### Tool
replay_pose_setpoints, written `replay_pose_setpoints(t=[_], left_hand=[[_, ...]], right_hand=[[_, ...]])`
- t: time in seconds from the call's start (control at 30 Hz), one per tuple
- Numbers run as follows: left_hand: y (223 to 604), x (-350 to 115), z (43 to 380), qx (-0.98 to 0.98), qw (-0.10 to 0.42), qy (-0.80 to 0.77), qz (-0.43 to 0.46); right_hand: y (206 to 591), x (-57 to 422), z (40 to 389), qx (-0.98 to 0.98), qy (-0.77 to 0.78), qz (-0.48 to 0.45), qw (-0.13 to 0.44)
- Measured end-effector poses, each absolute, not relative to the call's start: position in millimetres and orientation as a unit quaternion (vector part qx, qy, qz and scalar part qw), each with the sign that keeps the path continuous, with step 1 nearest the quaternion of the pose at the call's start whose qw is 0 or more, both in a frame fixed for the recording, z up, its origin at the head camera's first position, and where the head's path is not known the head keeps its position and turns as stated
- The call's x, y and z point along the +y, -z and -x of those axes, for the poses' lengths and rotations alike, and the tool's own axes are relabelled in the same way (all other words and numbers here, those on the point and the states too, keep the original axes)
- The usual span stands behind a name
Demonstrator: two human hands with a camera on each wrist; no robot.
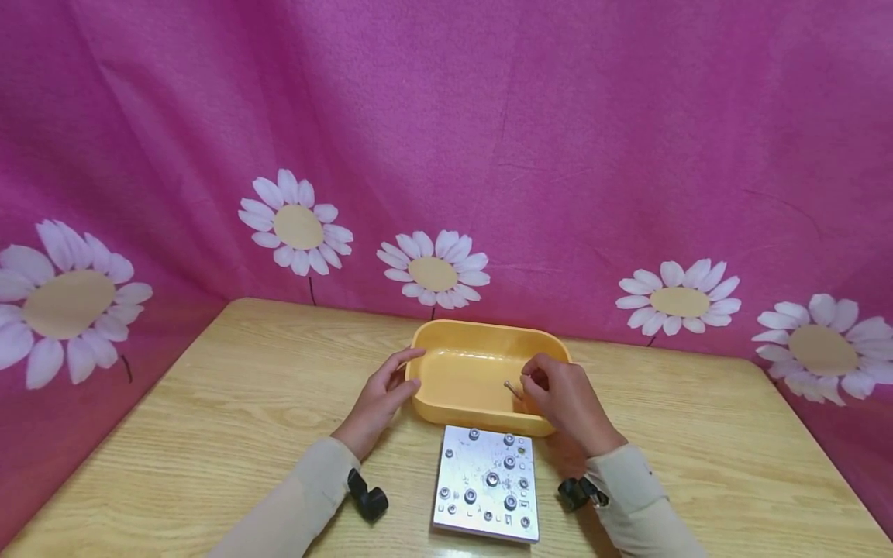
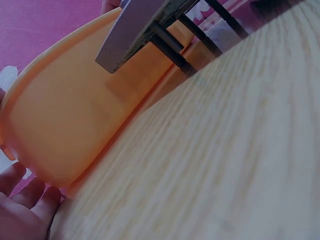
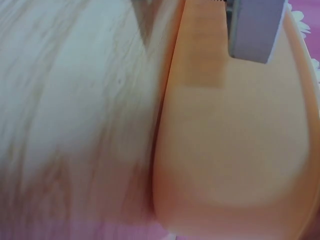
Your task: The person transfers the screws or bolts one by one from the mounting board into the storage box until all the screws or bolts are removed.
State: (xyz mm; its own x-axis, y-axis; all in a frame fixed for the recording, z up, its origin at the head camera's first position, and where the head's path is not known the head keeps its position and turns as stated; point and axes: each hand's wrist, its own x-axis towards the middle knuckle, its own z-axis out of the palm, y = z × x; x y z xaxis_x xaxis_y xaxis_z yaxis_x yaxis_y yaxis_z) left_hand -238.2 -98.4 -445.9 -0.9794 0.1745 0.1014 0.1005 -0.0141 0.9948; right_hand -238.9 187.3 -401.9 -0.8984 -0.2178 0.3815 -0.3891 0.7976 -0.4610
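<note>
A shallow orange-yellow plastic tray (image 1: 481,418) stands on the table before me. My left hand (image 1: 377,399) holds its left end, thumb and fingers at the rim; in the left wrist view, curled fingertips (image 2: 46,200) meet the outer wall. My right hand (image 1: 568,399) is over the tray's right end, thumb and index finger brought together. At these fingertips is a small metal bolt (image 1: 512,389), slanting, its round head toward the left. In front of the tray sits a square metal plate (image 1: 481,465) with several socket-head bolts set in it.
Threaded bolt shanks (image 2: 170,47) stick out below the plate, which stands raised off the wooden table (image 1: 293,372). A pink curtain (image 1: 446,139) with daisies hangs behind the table. Black wrist cameras (image 1: 373,502) are strapped at both sleeves.
</note>
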Motion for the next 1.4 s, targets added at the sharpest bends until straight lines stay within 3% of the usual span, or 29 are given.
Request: replay_pose_setpoints(t=[0.4, 0.7, 1.07, 1.4], left_hand=[[444.2, -96.2, 236.5, 0.703, 0.030, -0.706, -0.084], [445.6, -97.4, 237.9, 0.698, 0.028, -0.709, -0.096], [447.1, -99.8, 238.6, 0.703, 0.030, -0.706, -0.084], [446.9, -98.2, 239.1, 0.701, 0.034, -0.708, -0.084]], right_hand=[[392.7, 194.9, 235.1, -0.926, -0.318, -0.169, 0.115], [365.0, 206.3, 216.7, -0.928, -0.292, -0.214, 0.086], [332.9, 201.5, 185.9, -0.924, -0.257, -0.268, -0.092], [337.5, 190.3, 171.0, -0.914, -0.231, -0.273, -0.193]])
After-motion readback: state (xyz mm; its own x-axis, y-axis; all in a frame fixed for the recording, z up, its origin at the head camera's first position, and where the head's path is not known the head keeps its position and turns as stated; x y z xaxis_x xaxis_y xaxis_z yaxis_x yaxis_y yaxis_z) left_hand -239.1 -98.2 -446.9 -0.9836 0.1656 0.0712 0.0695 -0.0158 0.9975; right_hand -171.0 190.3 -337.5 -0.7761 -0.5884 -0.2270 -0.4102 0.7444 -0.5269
